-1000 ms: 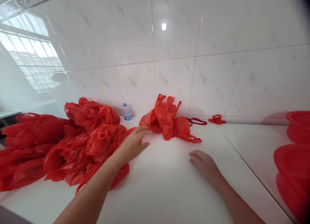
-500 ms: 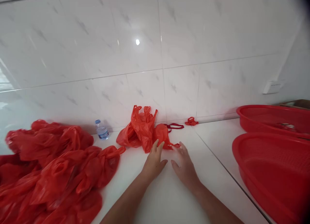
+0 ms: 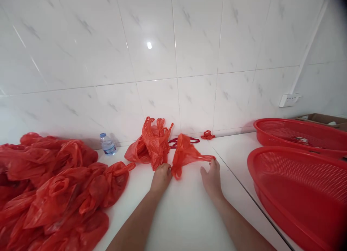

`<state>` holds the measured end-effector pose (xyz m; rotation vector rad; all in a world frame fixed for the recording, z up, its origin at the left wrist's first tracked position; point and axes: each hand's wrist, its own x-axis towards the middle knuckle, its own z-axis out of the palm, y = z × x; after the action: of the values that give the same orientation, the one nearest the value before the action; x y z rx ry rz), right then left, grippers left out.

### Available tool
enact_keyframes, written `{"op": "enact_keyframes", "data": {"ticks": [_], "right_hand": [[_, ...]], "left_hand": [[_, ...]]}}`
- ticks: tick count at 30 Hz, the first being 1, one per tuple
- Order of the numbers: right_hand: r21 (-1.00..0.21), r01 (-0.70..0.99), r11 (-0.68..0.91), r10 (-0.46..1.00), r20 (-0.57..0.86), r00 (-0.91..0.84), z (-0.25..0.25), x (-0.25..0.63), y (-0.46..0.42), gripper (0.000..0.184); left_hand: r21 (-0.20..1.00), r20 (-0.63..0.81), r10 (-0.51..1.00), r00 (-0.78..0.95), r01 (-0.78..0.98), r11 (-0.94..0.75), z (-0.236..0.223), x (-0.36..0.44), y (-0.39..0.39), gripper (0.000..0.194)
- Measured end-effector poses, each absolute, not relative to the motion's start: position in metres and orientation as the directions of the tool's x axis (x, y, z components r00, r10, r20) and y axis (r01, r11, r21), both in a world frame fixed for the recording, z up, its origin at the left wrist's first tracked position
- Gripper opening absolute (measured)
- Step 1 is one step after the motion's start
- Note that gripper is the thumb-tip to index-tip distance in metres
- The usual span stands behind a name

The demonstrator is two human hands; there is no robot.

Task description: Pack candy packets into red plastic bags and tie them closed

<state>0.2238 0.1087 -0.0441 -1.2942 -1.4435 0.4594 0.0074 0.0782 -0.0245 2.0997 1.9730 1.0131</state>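
Observation:
A small thin red plastic bag (image 3: 185, 151) is stretched between my two hands, just above the white tabletop. My left hand (image 3: 162, 177) is closed at the bag's lower left corner; its fingertips are partly hidden. At the other end, my right hand (image 3: 212, 177) pinches the drawn-out handle of the bag between its fingers. Just beyond my left hand stands a crumpled bunch of red plastic bags (image 3: 154, 142), its handles pointing up.
A large heap of red plastic bags (image 3: 62, 193) covers the left side. A water bottle (image 3: 107, 144) stands by the tiled wall. Dark red straps (image 3: 194, 140) and a small red loop bundle (image 3: 208, 135) lie at the back. Two red plastic baskets (image 3: 255, 164) occupy the right.
My hands have closed on the small red bag and pulled it out, away from the bunch. Its handle is now stretched to the right. The view has shifted slightly right.

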Motion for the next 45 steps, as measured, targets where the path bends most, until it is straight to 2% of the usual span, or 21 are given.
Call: {"op": "enact_keyframes", "data": {"ticks": [3, 7, 9, 12, 14, 16, 19, 22, 25, 28, 32, 34, 37, 40, 43, 45], "right_hand": [[-0.909, 0.378, 0.174, 0.881, 0.315, 0.353, -0.041, 0.237, 0.112, 0.059], [-0.912, 0.376, 0.166, 0.905, 0.292, 0.309, -0.033, 0.237, 0.103, 0.059], [-0.885, 0.406, 0.227, 0.905, 0.345, 0.248, -0.029, 0.230, 0.095, 0.057], [-0.807, 0.446, 0.386, 0.873, 0.476, 0.106, -0.024, 0.215, 0.081, 0.049], [-0.742, 0.439, 0.507, 0.823, 0.568, 0.008, -0.022, 0.205, 0.070, 0.043], [-0.694, 0.387, 0.607, 0.771, 0.632, -0.078, -0.019, 0.197, 0.060, 0.034], [-0.709, 0.306, 0.635, 0.764, 0.635, -0.112, -0.015, 0.191, 0.050, 0.019], [-0.785, 0.314, 0.534, 0.824, 0.567, 0.018, -0.010, 0.198, 0.056, 0.010], [-0.853, 0.350, 0.386, 0.857, 0.472, 0.207, -0.009, 0.217, 0.072, 0.017], [-0.884, 0.368, 0.289, 0.853, 0.412, 0.320, -0.012, 0.238, 0.088, 0.024], [-0.883, 0.398, 0.248, 0.846, 0.398, 0.356, -0.020, 0.250, 0.098, 0.031], [-0.869, 0.422, 0.259, 0.846, 0.415, 0.336, -0.022, 0.249, 0.098, 0.034], [-0.747, 0.584, 0.318, 0.777, 0.558, 0.291, -0.019, 0.241, 0.094, 0.041], [-0.512, 0.769, 0.382, 0.633, 0.751, 0.186, -0.010, 0.230, 0.082, 0.044], [-0.332, 0.798, 0.503, 0.510, 0.860, 0.036, 0.001, 0.216, 0.064, 0.035], [-0.261, 0.758, 0.598, 0.457, 0.888, -0.055, 0.005, 0.206, 0.050, 0.029]], "left_hand": [[0.527, 0.417, 0.901, -0.116, 0.839, -0.136, -0.026, 0.001, 0.074, 0.016], [0.547, 0.503, 0.855, -0.129, 0.813, -0.199, -0.023, 0.004, 0.062, 0.032], [0.491, 0.594, 0.803, -0.054, 0.815, -0.308, -0.020, 0.010, 0.054, 0.038], [0.306, 0.711, 0.690, 0.134, 0.825, -0.475, -0.015, 0.024, 0.042, 0.048], [0.191, 0.726, 0.640, 0.251, 0.820, -0.539, -0.012, 0.034, 0.037, 0.055], [0.145, 0.680, 0.653, 0.335, 0.811, -0.567, -0.011, 0.041, 0.035, 0.058], [0.222, 0.527, 0.775, 0.349, 0.823, -0.523, -0.013, 0.044, 0.037, 0.045], [0.313, 0.440, 0.875, 0.202, 0.879, -0.360, -0.019, 0.037, 0.042, 0.041], [0.376, 0.408, 0.913, -0.015, 0.914, -0.153, -0.021, 0.028, 0.045, 0.051], [0.425, 0.334, 0.937, -0.104, 0.904, -0.052, -0.019, 0.024, 0.044, 0.051], [0.481, 0.279, 0.954, -0.111, 0.876, -0.039, -0.015, 0.025, 0.042, 0.019], [0.514, 0.280, 0.952, -0.123, 0.857, -0.040, -0.015, 0.025, 0.042, 0.014], [0.584, 0.295, 0.937, -0.185, 0.812, -0.023, -0.016, 0.026, 0.042, 0.017], [0.657, 0.303, 0.920, -0.250, 0.754, -0.011, -0.017, 0.028, 0.042, 0.017], [0.723, 0.305, 0.909, -0.284, 0.691, -0.027, -0.017, 0.032, 0.040, 0.020], [0.761, 0.306, 0.907, -0.290, 0.647, -0.049, -0.017, 0.036, 0.038, 0.023]]}}
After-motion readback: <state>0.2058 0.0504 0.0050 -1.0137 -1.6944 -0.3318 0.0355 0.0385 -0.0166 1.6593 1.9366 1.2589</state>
